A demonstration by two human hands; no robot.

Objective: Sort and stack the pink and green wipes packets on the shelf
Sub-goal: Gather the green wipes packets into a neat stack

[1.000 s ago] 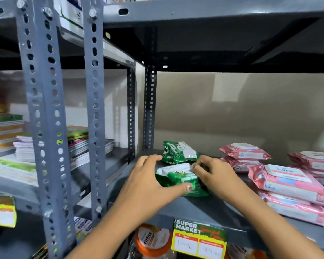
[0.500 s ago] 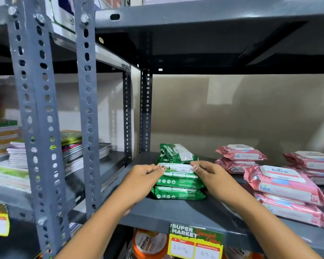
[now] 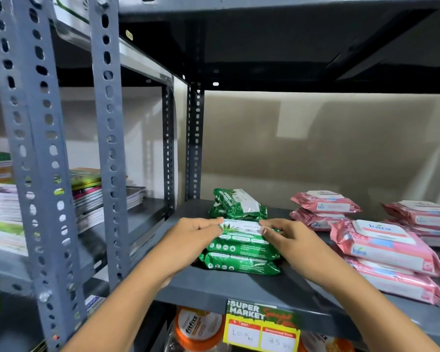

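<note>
Two green wipes packets lie stacked at the front left of the grey shelf [image 3: 239, 288]. The top green packet [image 3: 241, 237] is pinched at its left end by my left hand [image 3: 188, 240] and at its right end by my right hand [image 3: 287, 240]. The bottom green packet [image 3: 239, 265] lies flat under it. Behind them sits another green packet stack [image 3: 239, 204], its top packet tilted. To the right are pink wipes packets: a near stack [image 3: 386, 247], a back stack [image 3: 323, 207] and a far-right stack [image 3: 427, 217].
Perforated grey uprights [image 3: 36, 174] stand close on the left. Behind them a neighbouring shelf holds stacked notebooks [image 3: 87, 196]. A price label [image 3: 262, 326] hangs on the shelf's front edge, with an orange-lidded jar [image 3: 198, 329] below. The upper shelf [image 3: 264, 6] overhangs.
The top green packet went from bunched and tilted in my hands to lying flat on the lower green packet. Both hands shifted to the packet's two ends.
</note>
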